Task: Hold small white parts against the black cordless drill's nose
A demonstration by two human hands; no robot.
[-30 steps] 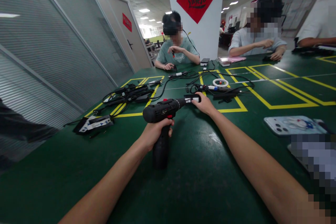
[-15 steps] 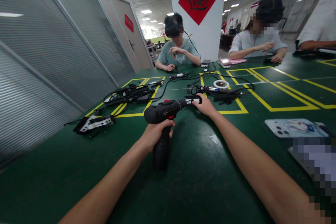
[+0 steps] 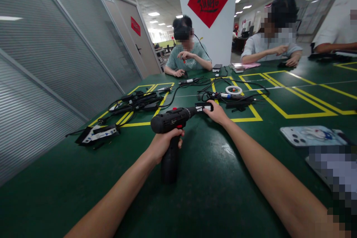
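Observation:
My left hand (image 3: 167, 142) is wrapped round the grip of a black cordless drill (image 3: 169, 121) with red buttons. The drill points away and to the right, its handle upright over the green table (image 3: 212, 189). Its front end meets a small black block with a white label (image 3: 203, 107); whether a bit touches the block cannot be made out. Closed on the right end of that block is my right hand (image 3: 216, 113), fingers partly hidden behind it.
Bundled black cables (image 3: 136, 100) lie at left, near a black-and-white packet (image 3: 97, 134). Beyond my right hand are tools, cables and a white tape ring (image 3: 233, 90). A phone (image 3: 309, 135) rests at right. Yellow tape marks the table. Co-workers (image 3: 188, 50) sit across it.
The view has shifted slightly. Both hands keep their holds, and the drill stays against the labelled block.

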